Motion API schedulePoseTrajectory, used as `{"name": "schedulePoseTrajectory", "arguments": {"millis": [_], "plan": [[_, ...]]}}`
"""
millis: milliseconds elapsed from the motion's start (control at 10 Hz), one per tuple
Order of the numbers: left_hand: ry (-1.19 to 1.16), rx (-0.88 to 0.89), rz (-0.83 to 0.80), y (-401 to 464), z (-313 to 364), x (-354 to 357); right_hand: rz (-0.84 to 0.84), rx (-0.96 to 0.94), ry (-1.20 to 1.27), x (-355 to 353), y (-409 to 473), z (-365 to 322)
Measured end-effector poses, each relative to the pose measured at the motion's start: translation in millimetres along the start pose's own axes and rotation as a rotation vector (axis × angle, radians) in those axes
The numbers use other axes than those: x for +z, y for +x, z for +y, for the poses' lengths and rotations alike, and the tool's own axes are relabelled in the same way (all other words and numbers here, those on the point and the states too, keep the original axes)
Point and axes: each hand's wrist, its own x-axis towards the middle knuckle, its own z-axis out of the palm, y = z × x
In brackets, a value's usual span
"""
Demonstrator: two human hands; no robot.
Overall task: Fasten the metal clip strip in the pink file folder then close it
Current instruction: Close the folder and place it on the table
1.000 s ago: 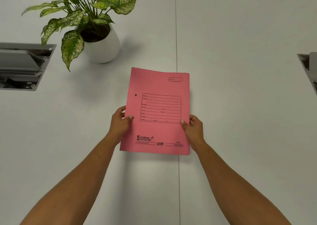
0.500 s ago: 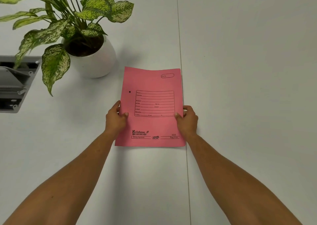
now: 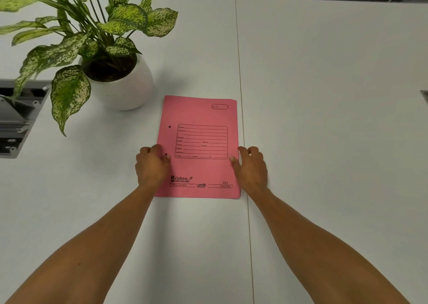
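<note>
The thin pink card file folder (image 3: 199,148) lies closed and flat near the middle of the white surface (image 3: 324,95), long axis running away from the person. The left hand (image 3: 151,164) rests loosely open on its punched spine edge; the right hand (image 3: 251,167), fingers spread, touches the free edge, so it is likely placed to lift the cover.

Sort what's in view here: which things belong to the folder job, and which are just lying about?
Belongs to the job:
pink folder, shut, flat on the table
left hand at its left edge
right hand at its right edge

Lying about:
potted plant
grey cable box

The clip strip does not show.
</note>
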Motion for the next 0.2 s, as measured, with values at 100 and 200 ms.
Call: {"name": "schedulePoseTrajectory", "arguments": {"millis": [100, 200], "plan": [[0.025, 0.04, 0.062, -19.8, 3.1, -3.3, 0.07, -0.035, -0.062, -10.3, -19.1, 14.3], [0.03, 0.142, 0.068, -48.5, 7.7, -0.8, 0.102, -0.011, -0.093, -19.7, -45.4, 31.9]]}}
